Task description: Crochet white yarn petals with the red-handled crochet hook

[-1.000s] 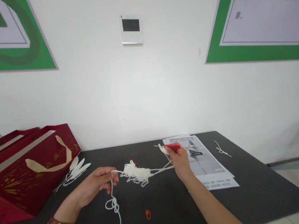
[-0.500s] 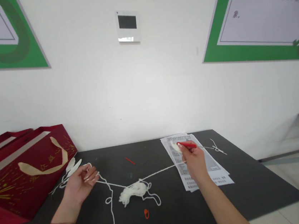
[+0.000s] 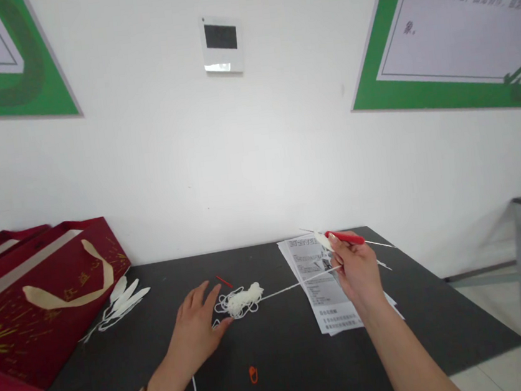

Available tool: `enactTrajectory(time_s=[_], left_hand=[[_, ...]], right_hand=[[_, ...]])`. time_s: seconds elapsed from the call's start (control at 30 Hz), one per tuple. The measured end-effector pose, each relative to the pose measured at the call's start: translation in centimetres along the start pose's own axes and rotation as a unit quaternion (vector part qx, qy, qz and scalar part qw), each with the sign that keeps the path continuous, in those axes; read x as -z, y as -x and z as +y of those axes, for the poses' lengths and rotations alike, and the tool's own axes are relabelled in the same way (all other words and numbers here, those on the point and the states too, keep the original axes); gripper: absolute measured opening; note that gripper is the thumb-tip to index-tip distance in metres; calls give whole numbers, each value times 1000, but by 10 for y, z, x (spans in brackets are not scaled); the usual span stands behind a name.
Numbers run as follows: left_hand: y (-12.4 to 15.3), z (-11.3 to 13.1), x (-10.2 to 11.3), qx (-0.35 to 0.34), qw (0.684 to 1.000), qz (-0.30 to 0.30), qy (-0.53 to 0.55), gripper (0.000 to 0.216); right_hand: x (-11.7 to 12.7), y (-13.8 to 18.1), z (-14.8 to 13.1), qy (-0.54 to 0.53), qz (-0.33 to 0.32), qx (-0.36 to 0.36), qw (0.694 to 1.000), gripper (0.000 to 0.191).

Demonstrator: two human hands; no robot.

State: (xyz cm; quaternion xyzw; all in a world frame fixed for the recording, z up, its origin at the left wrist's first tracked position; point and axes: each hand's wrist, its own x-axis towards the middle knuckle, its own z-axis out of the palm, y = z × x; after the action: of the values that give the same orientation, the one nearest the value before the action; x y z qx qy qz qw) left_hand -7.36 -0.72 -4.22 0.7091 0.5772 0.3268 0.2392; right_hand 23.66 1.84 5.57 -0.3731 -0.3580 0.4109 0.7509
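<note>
My left hand [image 3: 200, 325] is open, its thumb and fingers spread just left of a loose heap of white yarn [image 3: 242, 302] on the dark table. The thumb tip is at the edge of the heap; whether it touches the yarn I cannot tell. Above the printed sheets [image 3: 333, 319], my right hand [image 3: 358, 269] grips a crochet hook with a red handle [image 3: 347, 237], together with a small white crocheted piece [image 3: 323, 240]. A strand runs taut from the heap to this hand. Another thin strand sticks out beyond it to the right.
White crocheted petals [image 3: 129, 300] with trailing ends lie beside the dark red gift bags [image 3: 70, 299] at the left. A thin red stick [image 3: 224, 281] rests behind the yarn, and an orange stitch marker [image 3: 253, 374] lies in front. The wall stands behind the table.
My left hand has let go of the yarn strand and moved right, fingers spreading. The yarn heap now sits farther back and more bunched. My right hand has risen slightly rightward with the hook.
</note>
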Motion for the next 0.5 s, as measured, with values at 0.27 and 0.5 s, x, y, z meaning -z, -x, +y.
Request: enactTrajectory(time_s=[0.27, 0.5], left_hand=[[-28, 15, -47, -75, 990, -106, -61, 46], [-60, -21, -30, 40, 992, -108, 57, 32]], right_hand=[[-11, 4, -12, 1, -17, 18, 1000, 23], [25, -16, -29, 5, 50, 46, 998, 25]])
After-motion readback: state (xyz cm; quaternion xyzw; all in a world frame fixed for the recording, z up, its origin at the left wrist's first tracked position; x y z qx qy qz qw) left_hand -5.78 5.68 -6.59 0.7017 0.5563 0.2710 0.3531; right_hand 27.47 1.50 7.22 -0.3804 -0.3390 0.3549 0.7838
